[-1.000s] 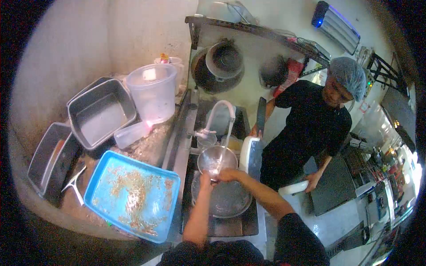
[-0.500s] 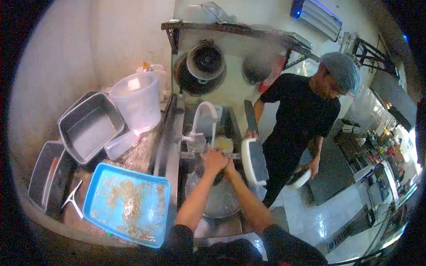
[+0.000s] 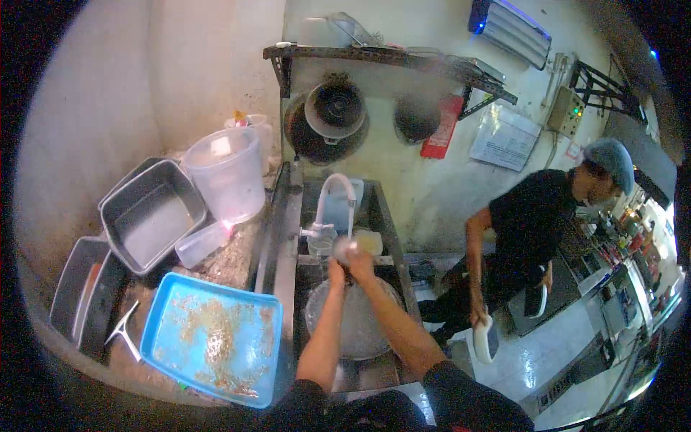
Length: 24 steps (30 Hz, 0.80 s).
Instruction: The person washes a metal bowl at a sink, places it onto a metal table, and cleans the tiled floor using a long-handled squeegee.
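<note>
My left hand [image 3: 337,275] and my right hand [image 3: 362,266] are close together over the sink, just below the mouth of the white curved faucet [image 3: 335,178]. A pale blurred patch [image 3: 343,250] shows at my fingertips; whether it is water, foam or an object I cannot tell. Motion smears my fingers, so their grip is unclear. Under my forearms sits a large round basin [image 3: 353,327] with cloudy contents. A clear cup [image 3: 321,245] and a yellowish block-like item [image 3: 370,242] stand just beyond my hands.
On the left counter lie a soiled blue tray [image 3: 272,345], grey tubs [image 3: 152,216], a clear bucket [image 3: 227,173], a clear pitcher [image 3: 201,247] and a white squeegee [image 3: 124,331]. At right a co-worker [image 3: 533,216] holds a white-rimmed container [image 3: 484,340]. A shelf [image 3: 389,56] hangs above.
My hands have shifted, the right now reaching higher beside the left, and the pale blur has appeared. The co-worker has moved away to the right, carrying the white-rimmed containers.
</note>
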{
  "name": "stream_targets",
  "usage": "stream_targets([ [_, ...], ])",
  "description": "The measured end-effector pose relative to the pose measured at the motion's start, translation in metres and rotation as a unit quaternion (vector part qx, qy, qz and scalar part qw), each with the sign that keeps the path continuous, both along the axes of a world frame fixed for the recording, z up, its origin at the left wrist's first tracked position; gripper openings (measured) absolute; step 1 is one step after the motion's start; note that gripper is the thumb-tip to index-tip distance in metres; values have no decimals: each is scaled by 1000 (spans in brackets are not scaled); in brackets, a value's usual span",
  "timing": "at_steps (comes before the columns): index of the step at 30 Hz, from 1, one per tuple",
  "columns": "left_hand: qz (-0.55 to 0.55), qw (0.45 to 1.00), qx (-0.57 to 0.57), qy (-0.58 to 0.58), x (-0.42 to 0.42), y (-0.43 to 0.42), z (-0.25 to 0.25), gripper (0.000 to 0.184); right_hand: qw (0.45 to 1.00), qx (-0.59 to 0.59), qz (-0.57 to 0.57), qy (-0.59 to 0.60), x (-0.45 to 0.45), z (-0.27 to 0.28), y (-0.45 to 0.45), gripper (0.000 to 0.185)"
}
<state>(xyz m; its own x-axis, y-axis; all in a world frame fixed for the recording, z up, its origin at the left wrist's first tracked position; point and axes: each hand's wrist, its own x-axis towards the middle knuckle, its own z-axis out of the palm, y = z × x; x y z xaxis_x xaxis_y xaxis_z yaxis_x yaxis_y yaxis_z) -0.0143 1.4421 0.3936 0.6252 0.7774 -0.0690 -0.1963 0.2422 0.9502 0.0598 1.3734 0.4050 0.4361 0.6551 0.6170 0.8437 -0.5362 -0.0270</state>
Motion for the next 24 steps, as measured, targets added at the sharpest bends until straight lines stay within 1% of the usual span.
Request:
stream_targets([
  [1,4,997,80,15,-3,3,1,56,990,2,27,136,-23,14,-1,37],
  [2,-14,998,34,41,-13,3,19,57,961,5,54,271,-47,32,-4,35],
  [3,-30,997,-13,69,-34,1,52,59,913,43,173,367,-69,59,-16,26],
  [4,-46,992,-61,97,-49,-1,67,61,920,-15,195,339,-70,50,-19,28],
  [5,-71,988,-137,22,-44,11,28,65,924,-71,218,308,-68,39,-19,29],
  [6,-84,983,-165,-3,-43,17,4,63,924,-124,239,271,-64,31,-19,30],
  [7,-99,976,-193,-28,-44,20,-16,61,917,-140,263,264,-61,27,-23,30],
  [8,-115,967,-221,-53,-46,21,-25,58,923,-206,216,242,-56,16,-23,30],
  [9,-4,966,-223,-130,-53,-7,4,31,922,-271,166,219,-49,5,-21,31],
  [10,15,970,-218,-105,-41,-10,-15,32,916,-333,113,194,-40,-5,-22,31],
  [11,33,974,-212,-80,-22,-11,-55,32,908,-343,130,202,-48,12,-24,32],
  [12,50,976,-205,-54,-10,-13,-79,32,899,-354,148,212,-72,51,-26,32],
  [13,-94,959,-230,-137,-43,-23,-23,31,888,-364,167,224,-86,70,-30,33],
  [16,-148,936,-297,-120,-69,-1,8,30,919,-272,199,206,-78,38,-52,26],
  [17,-98,946,-282,-125,-82,-7,30,28,936,-215,228,161,-77,41,-62,29],
  [20,-103,956,-258,-91,-63,-23,-6,30,911,-368,61,173,-77,60,-58,30],
  [21,-54,959,-272,-66,-56,-40,-9,32,900,-372,118,192,-72,46,-50,30],
  [22,-55,957,-277,-62,-53,-45,-12,32,886,-373,175,211,-63,19,-37,29],
  [24,-55,955,-285,-55,-43,-47,-25,33,887,-347,207,225,-66,15,-41,25],
])
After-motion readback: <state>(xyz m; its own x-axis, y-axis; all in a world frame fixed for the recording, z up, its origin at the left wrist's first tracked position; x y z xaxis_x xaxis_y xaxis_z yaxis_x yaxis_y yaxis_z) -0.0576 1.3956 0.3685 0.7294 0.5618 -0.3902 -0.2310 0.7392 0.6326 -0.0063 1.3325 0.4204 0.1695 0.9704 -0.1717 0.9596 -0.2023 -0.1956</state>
